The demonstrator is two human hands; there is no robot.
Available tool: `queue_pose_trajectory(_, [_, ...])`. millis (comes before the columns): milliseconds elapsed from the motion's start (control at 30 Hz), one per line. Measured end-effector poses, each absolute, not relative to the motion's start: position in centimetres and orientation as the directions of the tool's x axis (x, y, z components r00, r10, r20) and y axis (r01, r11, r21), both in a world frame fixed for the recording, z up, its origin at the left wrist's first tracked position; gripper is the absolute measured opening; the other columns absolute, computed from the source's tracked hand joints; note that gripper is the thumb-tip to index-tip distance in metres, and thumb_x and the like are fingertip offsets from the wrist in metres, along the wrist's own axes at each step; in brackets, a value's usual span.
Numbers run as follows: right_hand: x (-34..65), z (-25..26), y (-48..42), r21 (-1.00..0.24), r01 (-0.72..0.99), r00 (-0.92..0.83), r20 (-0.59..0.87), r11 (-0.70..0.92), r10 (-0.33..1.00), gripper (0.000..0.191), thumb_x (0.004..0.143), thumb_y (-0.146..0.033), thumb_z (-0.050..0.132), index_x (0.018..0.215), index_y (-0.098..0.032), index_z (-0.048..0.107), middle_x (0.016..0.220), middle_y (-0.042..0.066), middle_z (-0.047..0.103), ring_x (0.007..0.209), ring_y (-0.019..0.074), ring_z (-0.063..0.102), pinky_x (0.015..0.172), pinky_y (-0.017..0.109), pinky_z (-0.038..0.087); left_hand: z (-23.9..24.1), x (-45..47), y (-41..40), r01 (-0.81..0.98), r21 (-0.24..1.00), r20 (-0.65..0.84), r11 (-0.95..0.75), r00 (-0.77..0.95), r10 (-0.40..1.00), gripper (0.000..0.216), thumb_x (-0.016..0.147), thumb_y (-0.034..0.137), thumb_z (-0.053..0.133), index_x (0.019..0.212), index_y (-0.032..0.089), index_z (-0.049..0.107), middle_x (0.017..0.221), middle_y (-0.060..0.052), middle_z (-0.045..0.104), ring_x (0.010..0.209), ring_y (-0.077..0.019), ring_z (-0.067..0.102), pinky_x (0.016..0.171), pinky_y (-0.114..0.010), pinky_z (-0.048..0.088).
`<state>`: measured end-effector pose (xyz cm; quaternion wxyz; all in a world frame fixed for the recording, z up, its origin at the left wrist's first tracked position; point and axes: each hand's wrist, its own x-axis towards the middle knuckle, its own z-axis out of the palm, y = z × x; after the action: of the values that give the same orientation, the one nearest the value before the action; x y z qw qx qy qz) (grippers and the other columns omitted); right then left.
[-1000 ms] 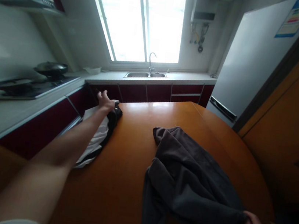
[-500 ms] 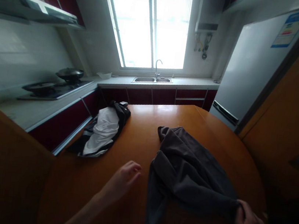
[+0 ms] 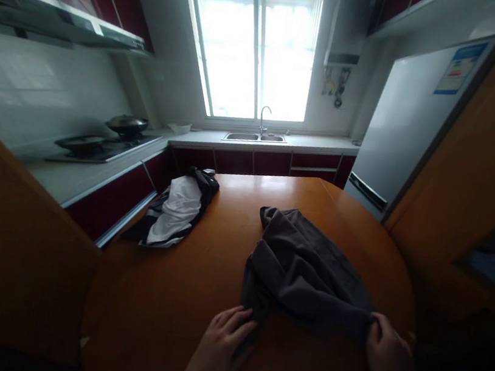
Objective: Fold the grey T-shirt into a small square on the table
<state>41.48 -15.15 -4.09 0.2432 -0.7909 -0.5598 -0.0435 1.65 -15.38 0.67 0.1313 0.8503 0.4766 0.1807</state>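
The right hand [image 3: 390, 357] pinches one end of the dark garment [image 3: 309, 274]; the left hand [image 3: 220, 342] covers its near-left end, whether gripping I can't tell. The garment sprawls rumpled on the wooden table [image 3: 227, 226], well apart from a black-and-white bundle [image 3: 180, 204].

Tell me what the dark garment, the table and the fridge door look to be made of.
Dark garment: soft matte fabric, shown by its loose folds; fiber unclear.
Table: probably wood or veneer, varnished, judging by the orange-brown color and glare at the far edge.
Fridge door: perhaps coated metal, smooth, silvery-gray with a soft sheen.
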Motion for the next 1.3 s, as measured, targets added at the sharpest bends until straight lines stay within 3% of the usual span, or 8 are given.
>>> queue_pose_trajectory(167, [41.3, -3.4, -15.7, -0.49, 0.86, 0.328, 0.315, -0.143, 0.891, 0.042, 0.097, -0.042, 0.034, 0.105, -0.018, 0.068, 0.101, 0.013, 0.076, 0.093, 0.0306, 0.072, 0.088, 0.044, 0.052, 3.6, -0.6, -13.0, 0.707, 0.589, 0.144, -0.39, 0.383, 0.912, 0.05, 0.076, 0.002, 0.042, 0.113, 0.024, 0.067, 0.111, -0.005, 0.071, 0.103, -0.0205, 0.065, 0.095, -0.033, 0.053])
queue_pose_trajectory(333, [41.2, -1.2, -16.8, -0.626, 0.78, 0.109, 0.143, 0.005, 0.984, 0.051, 0.081, -0.052, 0.064, 0.122, -0.022, 0.067, 0.114, 0.009, 0.075, 0.103, 0.0308, 0.069, 0.092, 0.042, 0.053, 9.4, -6.3, -10.0, 0.723, 0.688, -0.365, -0.063, 0.419, 0.832, 0.041, 0.076, 0.017, 0.046, 0.109, 0.022, 0.069, 0.091, 0.0, 0.07, 0.079, -0.0185, 0.064, 0.071, -0.027, 0.053])
queue_pose_trajectory(500, [40.5, 2.7, -16.8, -0.775, 0.632, -0.146, -0.109, 0.008, 0.983, 0.031, 0.08, -0.035, 0.062, 0.106, -0.024, 0.076, 0.095, 0.004, 0.078, 0.093, 0.0264, 0.072, 0.081, 0.031, 0.055, 16.0, -10.0, -5.6, 0.777, 0.629, -0.691, -0.038, 0.581, 0.43, 0.054, 0.066, 0.037, 0.074, 0.119, 0.025, 0.073, 0.102, -0.001, 0.074, 0.087, -0.0235, 0.066, 0.071, -0.027, 0.054])
queue_pose_trajectory(700, [41.7, 8.3, -12.0, -0.812, 0.566, -0.318, -0.373, -0.141, 0.872, 0.023, 0.068, -0.026, 0.073, 0.089, -0.018, 0.077, 0.074, -0.003, 0.071, 0.07, 0.0155, 0.063, 0.058, 0.019, 0.046, 20.6, -8.6, 5.9, 0.855, 0.462, -0.723, -0.234, 0.517, 0.459, 0.039, 0.053, 0.039, 0.089, 0.086, 0.02, 0.077, 0.08, -0.001, 0.074, 0.077, -0.0256, 0.066, 0.069, -0.031, 0.056])
queue_pose_trajectory(833, [43.2, 11.1, -2.1, -0.94, 0.279, -0.457, -0.31, -0.196, 0.834, 0.026, 0.068, -0.031, 0.08, 0.084, -0.012, 0.074, 0.073, 0.002, 0.07, 0.062, 0.0132, 0.06, 0.057, 0.021, 0.046, 25.5, -4.0, 17.7, 0.8, 0.445, 0.091, -0.403, 0.407, 0.909, 0.025, 0.07, 0.034, 0.079, 0.085, 0.016, 0.07, 0.082, -0.003, 0.068, 0.083, -0.0228, 0.063, 0.082, -0.037, 0.056])
queue_pose_trajectory(967, [44.1, 10.9, 8.3, -0.995, -0.095, 0.269, -0.009, 0.017, 0.963, 0.026, 0.078, -0.037, 0.071, 0.089, -0.014, 0.068, 0.084, 0.007, 0.071, 0.07, 0.0166, 0.065, 0.065, 0.028, 0.054, 29.0, 3.4, 24.5, 0.756, 0.36, 0.818, -0.547, 0.026, 0.574, 0.037, 0.087, 0.014, 0.058, 0.124, 0.015, 0.06, 0.127, -0.013, 0.058, 0.123, -0.0251, 0.05, 0.114, -0.046, 0.037])
queue_pose_trajectory(1167, [46.5, 5.5, 11.9, -0.976, 0.208, 0.663, 0.091, -0.067, 0.743, 0.032, 0.068, -0.03, 0.074, 0.093, -0.013, 0.065, 0.093, 0.016, 0.067, 0.104, 0.0334, 0.061, 0.093, 0.049, 0.05, 20.8, 9.9, 20.0, 0.713, 0.087, 0.7, -0.696, 0.453, 0.552, 0.044, 0.087, 0.016, 0.058, 0.131, 0.021, 0.06, 0.145, -0.011, 0.045, 0.14, -0.0317, 0.036, 0.116, -0.053, 0.03])
queue_pose_trajectory(1300, [45.9, 1.5, 9.3, -0.769, 0.633, 0.579, 0.402, -0.081, 0.709, 0.036, 0.076, -0.035, 0.065, 0.101, -0.01, 0.068, 0.109, 0.022, 0.06, 0.114, 0.0377, 0.052, 0.106, 0.057, 0.038, 11.4, 9.4, 14.5, 0.744, 0.179, 0.477, -0.643, 0.506, 0.718, 0.021, 0.089, 0.021, 0.06, 0.107, 0.024, 0.071, 0.133, -0.008, 0.057, 0.127, -0.0291, 0.049, 0.111, -0.047, 0.037])
